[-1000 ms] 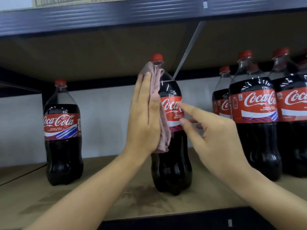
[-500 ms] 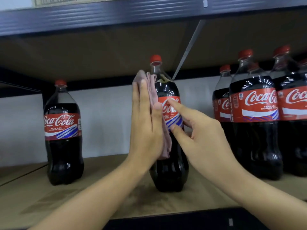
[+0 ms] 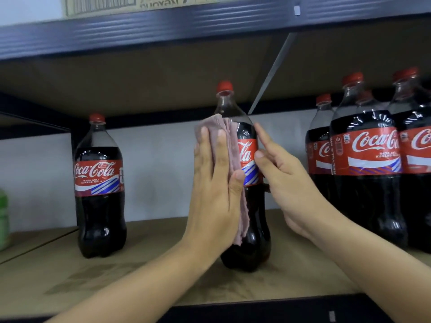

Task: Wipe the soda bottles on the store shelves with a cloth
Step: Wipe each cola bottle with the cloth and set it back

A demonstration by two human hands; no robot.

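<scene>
Overhead, a dark blue ribbed metal shelf beam (image 3: 210, 24) spans the frame above the brown board shelf (image 3: 93, 276) on which the cola bottles stand. At right, a cluster of dark, red-labelled plastic soda bottles (image 3: 368, 164) crowds together, while a lone matching bottle (image 3: 99, 183) stands well apart at left. Between them, the red-capped centre bottle (image 3: 247, 243) stands upright on the board. A person's left hand (image 3: 217, 194), fingers straight and together, presses a folded pinkish cloth (image 3: 231, 145) flat against the bottle's left side. The right hand (image 3: 286, 180), its grip loose with fingers extended, touches the label on the bottle's right side. At far left, a blurred green object (image 3: 3, 220) shows at the frame edge.
</scene>
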